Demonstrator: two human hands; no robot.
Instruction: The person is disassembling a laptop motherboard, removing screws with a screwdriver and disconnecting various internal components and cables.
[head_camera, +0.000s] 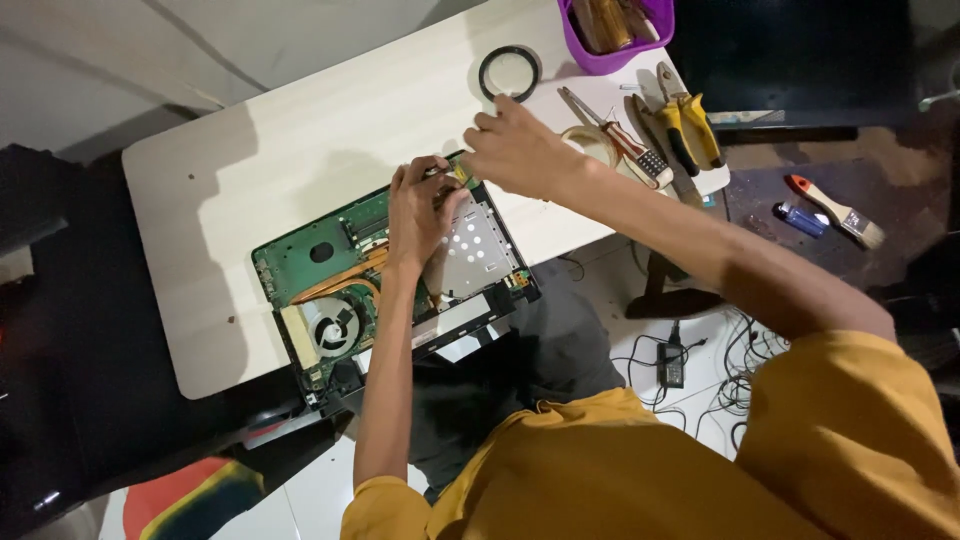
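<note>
An opened laptop (330, 270) lies on the white table (300, 130), showing its green board, copper heat pipes, a round fan (330, 328) and a silver metal plate (478, 250). My left hand (418, 212) rests on the middle of the laptop, fingers curled toward its far edge. My right hand (515, 150) reaches in from the right to the laptop's far corner. Its fingertips pinch a small yellow-green part (461, 172) there. Both hands' fingertips meet at that part, and whether the left grips it is hidden.
Beyond the hands lie a black tape ring (508, 72), a purple tub (615, 40), a beige tape roll (590, 142), a screwdriver (622, 138) and yellow-handled pliers (690, 125). A brush (838, 212) lies on a dark surface to the right. A power adapter (672, 365) and cables lie on the floor.
</note>
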